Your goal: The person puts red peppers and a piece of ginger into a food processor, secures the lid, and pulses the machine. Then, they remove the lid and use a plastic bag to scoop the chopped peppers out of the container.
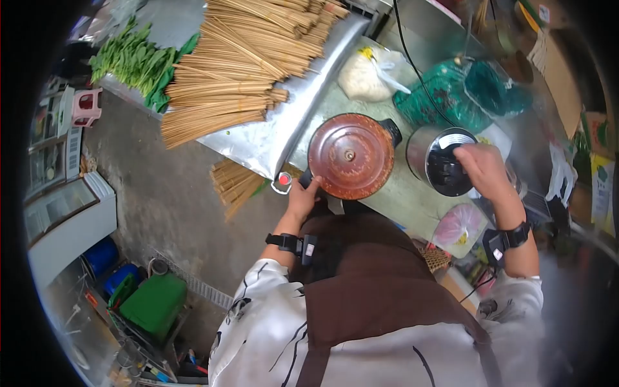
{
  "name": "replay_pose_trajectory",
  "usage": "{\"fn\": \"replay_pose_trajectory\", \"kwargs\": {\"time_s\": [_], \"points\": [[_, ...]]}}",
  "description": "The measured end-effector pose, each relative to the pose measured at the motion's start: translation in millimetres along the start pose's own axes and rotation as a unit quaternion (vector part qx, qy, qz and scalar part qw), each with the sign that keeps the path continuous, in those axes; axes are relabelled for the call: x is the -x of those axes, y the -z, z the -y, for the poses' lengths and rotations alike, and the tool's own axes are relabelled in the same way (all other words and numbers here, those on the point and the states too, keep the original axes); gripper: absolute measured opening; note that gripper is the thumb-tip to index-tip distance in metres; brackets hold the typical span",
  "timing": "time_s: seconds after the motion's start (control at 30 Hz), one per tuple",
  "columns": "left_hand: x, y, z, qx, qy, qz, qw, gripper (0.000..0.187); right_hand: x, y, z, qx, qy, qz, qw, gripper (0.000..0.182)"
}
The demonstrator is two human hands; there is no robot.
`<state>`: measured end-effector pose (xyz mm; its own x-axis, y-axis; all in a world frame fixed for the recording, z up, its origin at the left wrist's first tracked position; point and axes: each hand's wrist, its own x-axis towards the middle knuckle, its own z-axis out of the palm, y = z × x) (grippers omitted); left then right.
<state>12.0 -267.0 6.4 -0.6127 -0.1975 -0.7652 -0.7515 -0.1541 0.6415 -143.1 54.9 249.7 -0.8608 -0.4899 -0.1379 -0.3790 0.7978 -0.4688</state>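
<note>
A round pot with a speckled reddish-brown lid (350,157) sits on the worktop in front of me, black handles on two sides. My left hand (302,198) is closed at its left handle, thumb by the rim; some fingers are hidden. A red cap with a white ring (284,180) shows just beside that hand. To the right, a shiny metal cylinder with a black top (449,164) stands near the pot. My right hand (482,169) reaches over this black top with fingers bent down onto it; the fingertips are partly hidden.
Many thin wooden sticks (225,84) are heaped on a metal surface (258,138), beside leafy greens (135,61). Behind the pot lie a white plastic bag (371,74) and a green bag (445,97). A pink bag (459,222) lies at the right. A dark cord (412,64) crosses above.
</note>
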Motion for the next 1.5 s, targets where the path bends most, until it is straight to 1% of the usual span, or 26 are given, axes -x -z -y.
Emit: {"fn": "replay_pose_trajectory", "kwargs": {"time_s": [0.1,0.13,0.23,0.33,0.37,0.4,0.43,0.47,0.5,0.53,0.63,0.67,0.77,0.8,0.9,0.93,1.03,1.13,1.23,1.27,1.37,1.5], "points": [[6,1,-5,0.004,0.001,0.005,1.0,0.042,2,-23,-19,0.049,0.044,0.068,0.995,0.039],[7,0,-6,0.004,0.002,0.001,1.0,0.043,2,-33,-27,0.062,0.064,0.093,0.992,0.04],[10,-1,-11,-0.017,-0.002,-0.005,1.0,0.045,8,-66,-55,0.078,0.124,0.112,0.983,0.043],[10,-3,-7,-0.002,-0.012,-0.015,1.0,0.05,12,-94,-72,0.11,0.129,0.151,0.974,0.04],[9,-4,-4,-0.049,-0.024,-0.047,0.997,0.055,13,-103,-77,0.116,0.132,0.16,0.971,0.04],[9,-7,-5,-0.095,-0.037,-0.079,0.992,0.059,12,-109,-80,0.126,0.108,0.193,0.967,0.038],[9,-9,-5,-0.142,-0.049,-0.11,0.982,0.063,12,-116,-86,0.125,0.108,0.192,0.967,0.038],[12,-12,-4,-0.207,-0.105,-0.152,0.961,0.068,12,-124,-91,0.124,0.107,0.192,0.968,0.038],[25,-22,-21,-0.27,-0.161,-0.192,0.93,0.073,13,-132,-96,0.122,0.108,0.19,0.968,0.038],[34,-30,-36,-0.332,-0.217,-0.229,0.889,0.078,15,-139,-100,0.119,0.112,0.168,0.972,0.038],[38,-44,-65,-0.394,-0.275,-0.183,0.858,0.084,10,-144,-107,0.112,0.118,0.153,0.975,0.037],[32,-48,-65,-0.427,-0.301,-0.183,0.833,0.087,10,-144,-107,0.106,0.123,0.141,0.977,0.035],[15,-60,-80,-0.448,-0.286,-0.164,0.831,0.089,10,-147,-108,0.1,0.123,0.112,0.981,0.034],[10,-61,-83,-0.479,-0.262,-0.171,0.82,0.09,10,-148,-107,0.091,0.109,0.125,0.982,0.029],[1,-62,-93,-0.5,-0.189,-0.167,0.829,0.091,12,-155,-102,0.063,0.091,0.059,0.992,0.026],[-1,-60,-95,-0.523,-0.179,-0.158,0.818,0.087,12,-156,-102,0.066,0.079,0.062,0.993,0.025],[-4,-63,-102,-0.539,-0.151,-0.122,0.82,0.081,11,-159,-98,0.076,0.053,0.055,0.994,0.026],[-13,-65,-98,-0.544,-0.134,-0.125,0.819,0.077,15,-157,-91,0.072,0.081,-0.049,0.993,0.023],[-16,-65,-99,-0.549,-0.112,-0.122,0.819,0.078,24,-152,-85,0.071,0.06,-0.101,0.99,0.021],[-15,-66,-99,-0.559,-0.115,-0.127,0.811,0.075,28,-154,-83,0.065,0.054,-0.115,0.99,0.022],[-12,-69,-97,-0.553,-0.133,-0.156,0.807,0.055,36,-158,-66,0.072,0.059,-0.207,0.974,0.025],[-5,-71,-100,-0.539,-0.122,-0.152,0.819,0.053,42,-174,-37,0.014,0.027,-0.194,0.981,0.037]]}}
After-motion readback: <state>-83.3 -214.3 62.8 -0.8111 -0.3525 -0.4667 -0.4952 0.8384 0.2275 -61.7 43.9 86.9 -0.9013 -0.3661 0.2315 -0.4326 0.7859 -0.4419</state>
